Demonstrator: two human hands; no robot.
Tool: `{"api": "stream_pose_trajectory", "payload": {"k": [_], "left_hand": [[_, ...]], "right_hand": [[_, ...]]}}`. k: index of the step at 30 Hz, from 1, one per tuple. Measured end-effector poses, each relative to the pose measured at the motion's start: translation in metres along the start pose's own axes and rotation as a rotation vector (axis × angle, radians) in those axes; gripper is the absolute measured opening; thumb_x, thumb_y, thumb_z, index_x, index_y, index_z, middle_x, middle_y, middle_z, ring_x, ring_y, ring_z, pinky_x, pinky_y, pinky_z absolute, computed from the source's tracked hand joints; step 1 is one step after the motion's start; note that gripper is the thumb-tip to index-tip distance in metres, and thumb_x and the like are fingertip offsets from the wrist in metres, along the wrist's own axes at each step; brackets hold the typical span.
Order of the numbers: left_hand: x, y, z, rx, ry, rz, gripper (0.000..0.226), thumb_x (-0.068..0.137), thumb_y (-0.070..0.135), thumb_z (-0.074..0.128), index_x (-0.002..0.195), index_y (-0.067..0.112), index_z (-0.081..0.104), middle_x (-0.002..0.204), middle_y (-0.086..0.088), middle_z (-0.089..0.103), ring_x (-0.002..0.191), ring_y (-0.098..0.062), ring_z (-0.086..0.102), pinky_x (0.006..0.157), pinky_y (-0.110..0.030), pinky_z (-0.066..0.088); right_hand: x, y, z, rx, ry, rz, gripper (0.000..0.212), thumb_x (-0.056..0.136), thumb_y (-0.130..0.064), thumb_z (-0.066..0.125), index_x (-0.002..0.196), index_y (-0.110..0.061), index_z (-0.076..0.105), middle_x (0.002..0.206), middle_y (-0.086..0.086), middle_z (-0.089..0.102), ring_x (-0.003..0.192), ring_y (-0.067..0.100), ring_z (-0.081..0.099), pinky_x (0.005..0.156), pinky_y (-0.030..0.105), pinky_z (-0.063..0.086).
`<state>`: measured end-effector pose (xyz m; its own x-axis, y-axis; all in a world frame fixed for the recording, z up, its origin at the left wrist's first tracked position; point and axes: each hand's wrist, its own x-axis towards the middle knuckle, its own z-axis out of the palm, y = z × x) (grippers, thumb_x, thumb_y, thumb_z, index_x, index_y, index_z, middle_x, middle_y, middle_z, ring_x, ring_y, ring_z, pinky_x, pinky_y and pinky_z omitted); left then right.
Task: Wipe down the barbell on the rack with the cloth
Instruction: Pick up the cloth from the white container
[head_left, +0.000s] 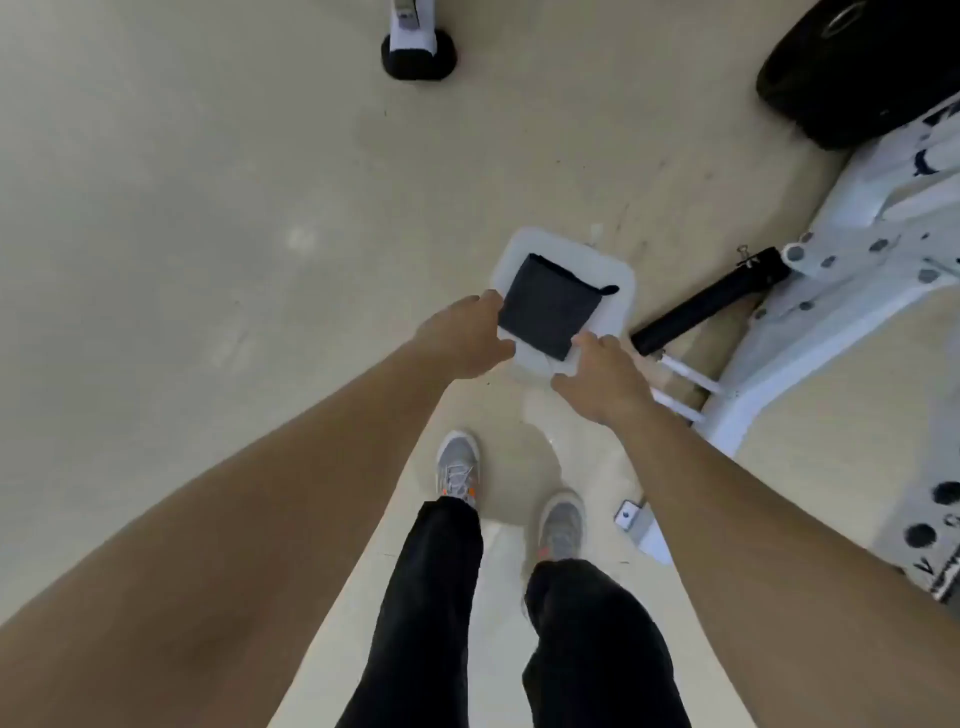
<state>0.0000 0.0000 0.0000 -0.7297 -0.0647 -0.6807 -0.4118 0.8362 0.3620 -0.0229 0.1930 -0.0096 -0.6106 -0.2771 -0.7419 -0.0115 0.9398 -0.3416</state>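
Lying folded square on a white tray (618, 283), the dark cloth (548, 304) sits between both hands; left hand (462, 338) fingers grasp the tray's left rim, touching the cloth's edge; right hand (602, 379) fingers grasp the near rim beside its corner.

Single view, head-worn, wide-angle. Faces steeply down and a little forward, along the person's own forearms. Nearest: left hand (462, 338) and right hand (597, 374) at frame centre, either side of the white tray (618, 291). Farther below: shoes (457, 462) and floor (208, 208), lower centre. Lens bows the edges; white rack frame (852, 270) curves down the right side.
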Motion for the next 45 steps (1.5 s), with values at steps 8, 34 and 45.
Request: {"api": "stream_pose_trajectory", "payload": {"k": [8,34,45], "left_hand": [[0.193,-0.014,0.088,0.163,0.187,0.161,0.065,0.088,0.016,0.056,0.148,0.028,0.036,0.16,-0.001,0.02,0.138,-0.036,0.027,0.088,-0.042,0.049],[-0.015,0.046,-0.072,-0.027,0.465,0.526,0.008,0.09,0.02,0.057,0.093,0.019,0.064,0.106,0.006,0.062,0.101,-0.024,0.051,0.06,-0.036,0.051],[-0.185,0.14,-0.234,-0.118,0.274,0.598,0.012,0.097,0.021,0.049,0.108,0.016,0.052,0.092,0.002,0.059,0.089,-0.019,0.053,0.078,-0.039,0.046]], "right_hand": [[0.166,0.049,0.051,-0.055,0.232,0.039,0.068,0.091,-0.024,0.059,0.152,-0.02,0.03,0.159,0.005,0.016,0.13,0.033,0.035,0.096,0.044,0.045],[-0.017,-0.054,-0.054,0.293,0.286,0.056,0.066,0.089,-0.032,0.066,0.149,-0.032,0.036,0.155,0.004,0.021,0.138,0.032,0.021,0.097,0.034,0.033],[-0.212,-0.122,-0.188,0.359,0.492,-0.184,0.018,0.086,-0.028,0.067,0.083,-0.025,0.05,0.087,-0.007,0.053,0.085,0.023,0.054,0.069,0.032,0.041]]}}
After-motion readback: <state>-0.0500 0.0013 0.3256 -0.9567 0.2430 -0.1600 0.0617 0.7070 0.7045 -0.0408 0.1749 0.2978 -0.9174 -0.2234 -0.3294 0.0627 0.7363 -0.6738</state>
